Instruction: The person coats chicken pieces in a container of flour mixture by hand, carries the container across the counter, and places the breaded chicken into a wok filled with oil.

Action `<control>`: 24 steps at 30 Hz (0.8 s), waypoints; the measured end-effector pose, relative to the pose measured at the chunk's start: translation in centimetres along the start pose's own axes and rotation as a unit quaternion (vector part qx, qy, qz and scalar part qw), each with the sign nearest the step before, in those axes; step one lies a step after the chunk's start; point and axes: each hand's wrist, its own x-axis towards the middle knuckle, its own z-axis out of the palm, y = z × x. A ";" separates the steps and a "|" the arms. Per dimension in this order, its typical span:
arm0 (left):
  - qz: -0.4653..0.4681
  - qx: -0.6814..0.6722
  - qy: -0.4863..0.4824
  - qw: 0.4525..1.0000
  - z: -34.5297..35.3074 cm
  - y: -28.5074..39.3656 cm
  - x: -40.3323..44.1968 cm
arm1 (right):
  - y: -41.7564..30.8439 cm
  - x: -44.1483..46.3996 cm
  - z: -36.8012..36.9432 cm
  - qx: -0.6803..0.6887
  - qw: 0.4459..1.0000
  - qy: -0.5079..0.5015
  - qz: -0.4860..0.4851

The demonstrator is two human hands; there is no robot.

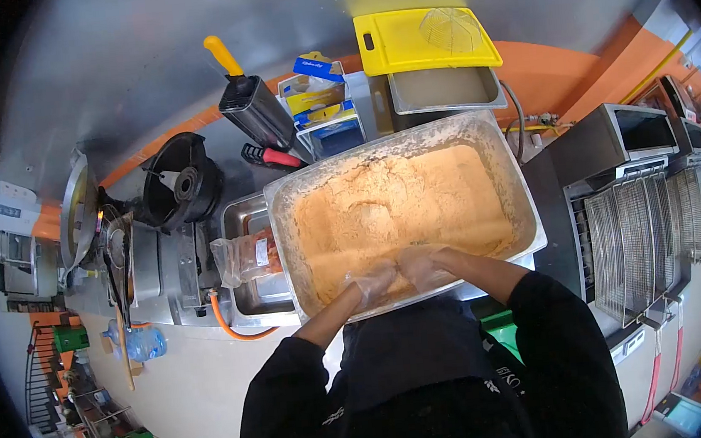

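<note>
While left hand point(375, 283) and right hand point(423, 268) sit in the powder point(439, 186), mixing seems underway.
Grip: cannot tell; further turning likely calls for cupping.

You have both hands, in clear gloves, in the pale orange powder point(456, 185) inside a large steel tray point(519, 183). Your left hand point(375, 283) and right hand point(421, 266) sit side by side near the tray's close wall; how far the fingers are curled cannot be determined. Left of the tray, a clear bag point(247, 258) with reddish contents lies over a steel basin point(271, 286). Beyond the tray, you have a yellow board point(394, 44) bearing a wire strainer point(451, 30). Wire baskets point(634, 236) stand to your right.
</note>
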 end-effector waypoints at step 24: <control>0.157 -0.403 0.049 0.900 -13.5 -3.6 9.8 | 9.2 -0.2 -7.5 0.267 0.869 0.399 0.121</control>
